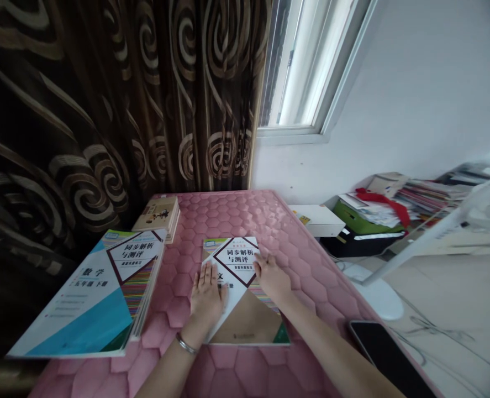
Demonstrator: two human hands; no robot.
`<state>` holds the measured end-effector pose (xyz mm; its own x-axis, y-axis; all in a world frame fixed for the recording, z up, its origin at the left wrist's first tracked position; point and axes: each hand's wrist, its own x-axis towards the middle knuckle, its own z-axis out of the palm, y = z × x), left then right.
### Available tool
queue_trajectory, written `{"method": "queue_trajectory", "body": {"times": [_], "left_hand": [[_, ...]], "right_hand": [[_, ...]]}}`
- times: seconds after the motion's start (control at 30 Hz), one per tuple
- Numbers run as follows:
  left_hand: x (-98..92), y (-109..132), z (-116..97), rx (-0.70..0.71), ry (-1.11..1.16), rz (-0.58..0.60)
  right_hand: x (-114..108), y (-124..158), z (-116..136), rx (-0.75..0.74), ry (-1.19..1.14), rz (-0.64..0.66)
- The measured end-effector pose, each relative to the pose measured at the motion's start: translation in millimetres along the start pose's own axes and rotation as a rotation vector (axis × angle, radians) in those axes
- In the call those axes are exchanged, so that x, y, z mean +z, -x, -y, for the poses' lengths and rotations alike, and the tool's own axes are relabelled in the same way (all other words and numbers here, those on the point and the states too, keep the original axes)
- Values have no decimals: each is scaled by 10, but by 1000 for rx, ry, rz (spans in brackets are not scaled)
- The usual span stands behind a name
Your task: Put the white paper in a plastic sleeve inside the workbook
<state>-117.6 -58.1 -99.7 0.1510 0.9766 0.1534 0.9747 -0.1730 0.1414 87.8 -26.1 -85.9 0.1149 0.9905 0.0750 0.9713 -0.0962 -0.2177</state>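
Observation:
A closed workbook (pixel 245 320) with a white, brown and striped cover lies flat on the pink quilted table cover (pixel 232 213). On its left edge rests my left hand (pixel 207 296), fingers stretched out over the cover, a silver bracelet at the wrist. My right hand (pixel 273 276) lies on the book's right edge with fingers spread, covering part of the stripes. Some of the printed title is hidden under my left hand. To the left sits a stack of workbooks (pixel 91 293), the top one white and blue.
Small tan books (pixel 157 214) are stacked behind the blue workbook, near the dark curtain (pixel 186 99). A black phone (pixel 388 354) lies at the right edge. Beyond it stand a white fan (pixel 427 237), a green box (pixel 354 215) and piled papers. A window (pixel 303 72) is behind.

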Motion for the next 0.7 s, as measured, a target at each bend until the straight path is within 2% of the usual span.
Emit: {"method": "queue_trajectory", "body": {"times": [0.07, 0.13, 0.2, 0.27, 0.33, 0.4, 0.43, 0.53, 0.7], "left_hand": [[-14, -7, 8, -7, -8, -3], [-36, -22, -12, -13, -23, -12], [-61, -17, -90, -19, -45, -30], [-77, 40, -255, 5, -49, -26], [-74, 164, -494, 148, 10, 39], [-57, 331, -742, 472, 147, 162], [-48, 416, -842, 527, 196, 188], [-36, 601, -982, 571, 277, 217], [-73, 638, -914, 608, 287, 233]], "right_hand": [[7, -11, -48, -77, 71, -33], [-2, -42, -112, -157, 110, -13], [-24, -89, -176, -210, 115, 70], [-43, -138, -229, -248, 104, 154], [-46, -168, -264, -270, 85, 206], [-32, -175, -283, -274, 70, 227], [-22, -174, -288, -275, 66, 233], [4, -201, -293, -295, 70, 221], [-1, -478, -266, -244, 83, 208]]}}
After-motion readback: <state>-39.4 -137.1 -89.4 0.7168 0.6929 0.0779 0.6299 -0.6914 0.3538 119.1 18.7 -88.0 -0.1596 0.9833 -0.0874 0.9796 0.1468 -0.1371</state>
